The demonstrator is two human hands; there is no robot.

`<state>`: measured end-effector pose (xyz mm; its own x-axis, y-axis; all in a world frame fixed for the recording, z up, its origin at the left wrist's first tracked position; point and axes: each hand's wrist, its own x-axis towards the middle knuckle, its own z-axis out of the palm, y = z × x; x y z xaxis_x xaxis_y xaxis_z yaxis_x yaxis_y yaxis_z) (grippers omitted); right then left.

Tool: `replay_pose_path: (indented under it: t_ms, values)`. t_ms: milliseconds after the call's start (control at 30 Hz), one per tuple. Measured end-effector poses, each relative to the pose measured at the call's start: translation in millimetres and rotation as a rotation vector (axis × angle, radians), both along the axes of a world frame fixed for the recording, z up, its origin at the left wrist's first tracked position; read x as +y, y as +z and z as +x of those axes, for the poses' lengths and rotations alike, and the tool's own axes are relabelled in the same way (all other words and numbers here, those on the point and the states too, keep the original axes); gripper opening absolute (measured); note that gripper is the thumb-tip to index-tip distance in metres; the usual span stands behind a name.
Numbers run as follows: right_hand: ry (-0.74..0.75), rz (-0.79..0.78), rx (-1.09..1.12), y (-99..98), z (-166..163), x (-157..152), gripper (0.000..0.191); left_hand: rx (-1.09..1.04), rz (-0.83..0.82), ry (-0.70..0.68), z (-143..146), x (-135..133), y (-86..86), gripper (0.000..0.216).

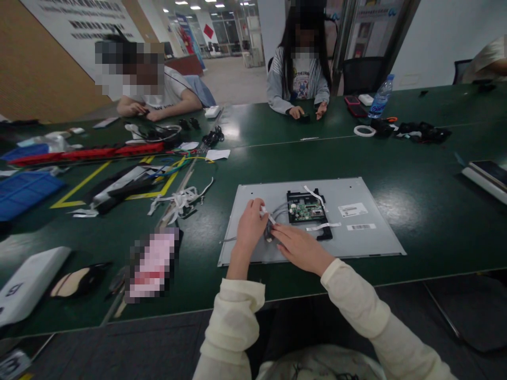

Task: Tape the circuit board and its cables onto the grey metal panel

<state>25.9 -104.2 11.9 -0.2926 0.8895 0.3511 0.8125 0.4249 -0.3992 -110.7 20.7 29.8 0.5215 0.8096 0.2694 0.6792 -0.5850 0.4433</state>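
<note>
Long green table [431, 237], seams across the top, glare on its surface. Beyond far left corner: tan wall [31, 68], white lettered panel [91, 15]. Past middle of far edge: pale floor [233, 84] back to glass partitions [233, 38]; ceiling lights [195, 7] lit. Farther right along that edge: black chair [358, 68], white wall [443, 37]. Below near edge: dark floor [166, 348].

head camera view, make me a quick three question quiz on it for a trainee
1. True or false: the bottle stands upright.
2. Which thing are the left hand and right hand touching?
A) blue tray
B) grey cable
C) white ring
3. Fill the gap: the circuit board is ___ in colour.

Key: 1. True. 2. B. 3. Green.
</note>
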Motion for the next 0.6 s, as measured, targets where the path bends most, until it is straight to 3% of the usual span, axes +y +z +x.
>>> replay_pose_path:
  t_ms: [133, 600]
  values:
    - [-0.01, -0.006, 0.006, 0.6, -0.5, -0.6, 0.042, 0.098, 0.033, -0.191, -4.2, 4.5, -2.4, 0.014]
    - [-0.024, -0.021, -0.037, -4.9, -2.8, -15.3, 0.061, 0.121, 0.059, -0.001, 4.5, 17.4, -11.9, 0.006]
